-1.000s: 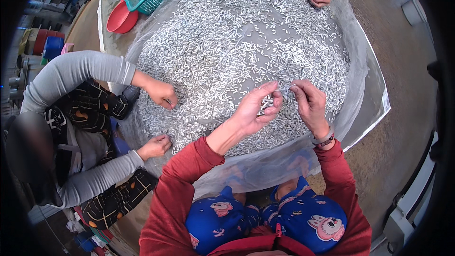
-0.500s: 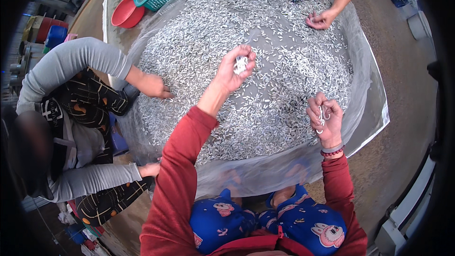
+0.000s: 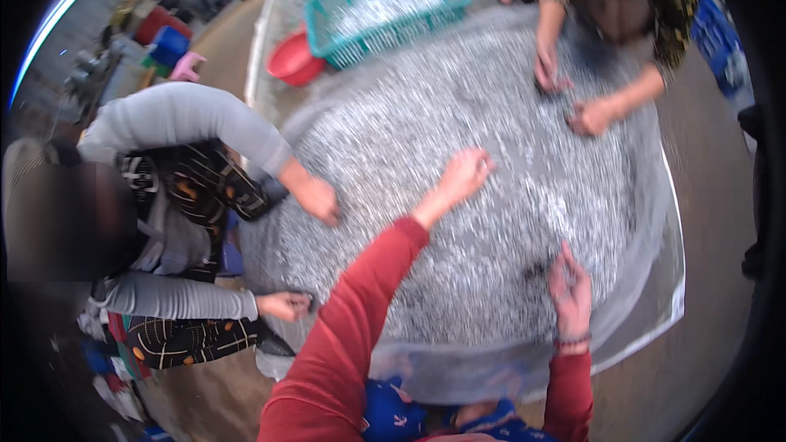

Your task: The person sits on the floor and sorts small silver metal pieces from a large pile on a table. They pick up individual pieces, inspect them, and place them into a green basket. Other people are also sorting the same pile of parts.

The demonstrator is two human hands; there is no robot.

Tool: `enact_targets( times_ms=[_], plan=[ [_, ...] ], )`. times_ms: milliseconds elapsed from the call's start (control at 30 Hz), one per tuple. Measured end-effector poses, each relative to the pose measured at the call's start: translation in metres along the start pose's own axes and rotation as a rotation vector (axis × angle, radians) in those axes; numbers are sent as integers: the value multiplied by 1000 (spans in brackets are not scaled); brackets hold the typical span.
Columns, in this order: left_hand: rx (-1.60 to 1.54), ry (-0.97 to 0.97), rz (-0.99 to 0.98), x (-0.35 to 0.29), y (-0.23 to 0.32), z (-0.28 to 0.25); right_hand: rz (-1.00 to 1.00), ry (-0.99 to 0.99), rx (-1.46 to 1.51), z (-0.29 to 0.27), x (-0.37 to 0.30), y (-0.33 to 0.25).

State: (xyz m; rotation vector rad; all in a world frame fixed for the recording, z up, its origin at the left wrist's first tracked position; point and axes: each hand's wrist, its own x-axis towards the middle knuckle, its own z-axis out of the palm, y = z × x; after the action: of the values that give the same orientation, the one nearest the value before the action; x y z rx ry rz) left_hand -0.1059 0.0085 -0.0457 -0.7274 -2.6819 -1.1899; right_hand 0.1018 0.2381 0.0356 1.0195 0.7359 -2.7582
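A broad heap of small whitish, short pieces [image 3: 393, 278], smeared by motion, covers the sheet-lined work surface. Over its middle my left hand [image 3: 465, 173] reaches out with the fingers drawn together, back of the hand upward; whatever it holds is hidden. At the right near side my right hand [image 3: 569, 285] is turned palm up, its fingers and thumb curled toward each other. Blur keeps me from making out what lies in it. Beside that hand a dark patch [image 3: 536, 270] shows on the heap.
A co-worker in grey sleeves [image 3: 188, 115] works at the left, another in dark patterned sleeves [image 3: 671, 24] at the far right, both with hands at the heap. A green basket [image 3: 319, 29] of pieces and a red bowl [image 3: 296, 61] stand at the far left. A thin clear sheet [image 3: 483, 360] borders the heap.
The view has tilted up, so everything sits lower and more of both co-workers shows. My left hand has turned over, hiding the white pieces it held in its palm. The white pieces in my right hand are now blurred.
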Motion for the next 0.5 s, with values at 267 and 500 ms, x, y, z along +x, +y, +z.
enact_targets(
  times_ms=[267, 500],
  plan=[
    [-1916, -314, -873, -75, 109, -7, -672, -220, -670, 73, -17, 23],
    [-2040, -232, -1319, -114, 123, -9, -1228, -563, -1832, 91, -23, 74]
  ],
)
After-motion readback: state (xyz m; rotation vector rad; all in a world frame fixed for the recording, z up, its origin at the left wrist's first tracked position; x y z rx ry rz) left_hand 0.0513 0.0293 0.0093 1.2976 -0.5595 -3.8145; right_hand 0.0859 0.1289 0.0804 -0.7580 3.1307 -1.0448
